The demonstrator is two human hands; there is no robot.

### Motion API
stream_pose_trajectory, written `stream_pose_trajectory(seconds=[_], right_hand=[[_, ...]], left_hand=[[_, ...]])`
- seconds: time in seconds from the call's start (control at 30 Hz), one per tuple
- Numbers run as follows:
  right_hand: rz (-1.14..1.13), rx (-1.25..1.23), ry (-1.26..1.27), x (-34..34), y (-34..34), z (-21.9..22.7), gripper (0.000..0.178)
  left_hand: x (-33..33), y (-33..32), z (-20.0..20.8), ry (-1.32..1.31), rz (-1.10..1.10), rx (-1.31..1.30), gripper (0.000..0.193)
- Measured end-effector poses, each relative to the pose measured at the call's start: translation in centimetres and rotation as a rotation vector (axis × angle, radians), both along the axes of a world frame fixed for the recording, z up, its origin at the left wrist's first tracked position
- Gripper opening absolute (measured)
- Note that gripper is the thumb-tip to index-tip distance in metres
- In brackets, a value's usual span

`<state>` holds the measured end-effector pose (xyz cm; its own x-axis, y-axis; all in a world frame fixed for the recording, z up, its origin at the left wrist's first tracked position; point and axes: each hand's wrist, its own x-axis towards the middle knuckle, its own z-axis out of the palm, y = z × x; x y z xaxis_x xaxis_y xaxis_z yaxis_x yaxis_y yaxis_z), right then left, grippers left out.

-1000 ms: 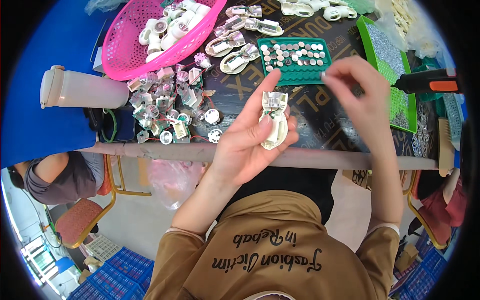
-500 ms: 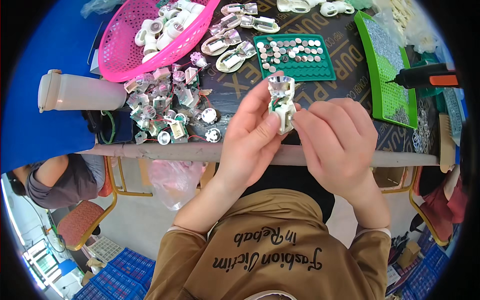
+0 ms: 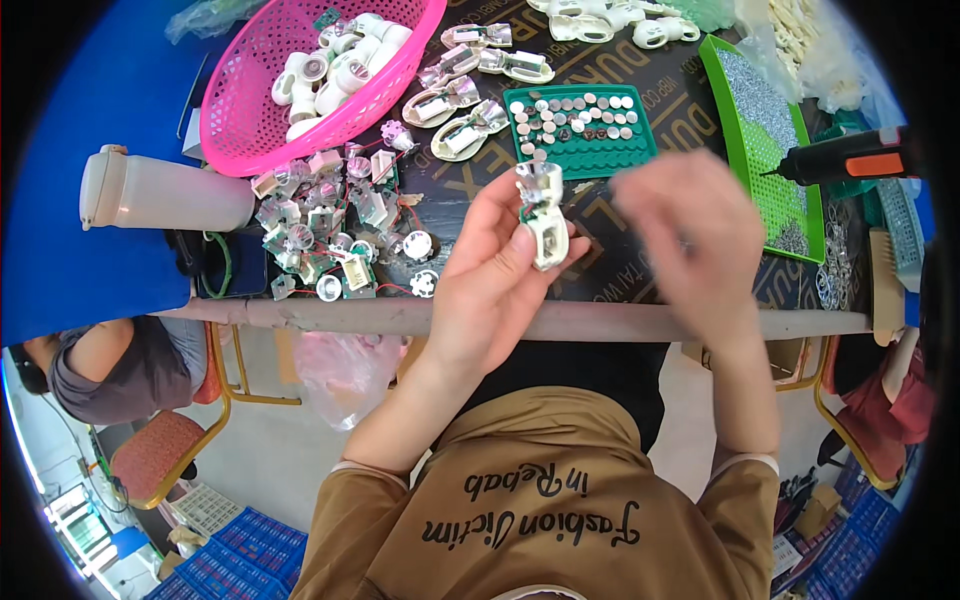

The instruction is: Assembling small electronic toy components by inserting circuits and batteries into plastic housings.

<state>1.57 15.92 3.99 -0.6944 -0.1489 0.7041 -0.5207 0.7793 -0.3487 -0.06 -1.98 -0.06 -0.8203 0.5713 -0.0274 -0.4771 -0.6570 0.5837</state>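
My left hand (image 3: 487, 285) is closed round a small white flashlight housing (image 3: 548, 240), held upright over the front of the table. A clear, shiny reflector sits at the housing's top, with a bit of green circuit board below it. My right hand (image 3: 700, 235) is apart from it on the right, smeared by motion, so its fingers cannot be made out. Just beyond that hand lies a teal tray (image 3: 600, 152) with rows of small round metal discs. Several half housings with reflectors (image 3: 465, 130) lie left of the tray.
A pink basket (image 3: 225, 125) of white housings stands at the back left. Wired parts (image 3: 325, 215) are heaped before it, beside a translucent bottle (image 3: 165, 190). On the right are a green tray (image 3: 735, 120) of tiny metal pieces and a black-and-orange electric screwdriver (image 3: 850, 160).
My right hand has let go of the housing and moved up and to the right, toward the teal tray. My left hand still holds the housing, slightly further left.
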Motion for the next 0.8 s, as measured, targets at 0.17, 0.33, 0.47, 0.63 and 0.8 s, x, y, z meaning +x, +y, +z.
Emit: stream_pose_trajectory(seconds=[0.17,0.33,0.47,0.63,0.8], right_hand=[[-0.324,0.147,-0.372,-3.9,4.1,-1.7,0.01],[-0.313,0.173,-0.434,-4.9,4.3,-3.0,0.01],[-0.299,0.081,-0.486,-5.1,4.3,-3.2,0.01],[-0.314,-0.043,-0.495,-4.4,3.9,-2.7,0.008],[0.017,-0.024,-0.018,-0.1,-0.4,2.3,0.007]], left_hand=[[-0.6,0.3,-0.2,-0.099,0.003,0.06,0.038],[-0.8,0.5,0.2,-0.053,-0.044,0.069,0.045],[-0.8,0.4,0.8,-0.01,-0.051,0.054,0.045],[-0.7,0.5,1.0,0.079,-0.054,0.042,0.045],[0.0,0.5,1.4,0.161,0.009,-0.053,0.046]])
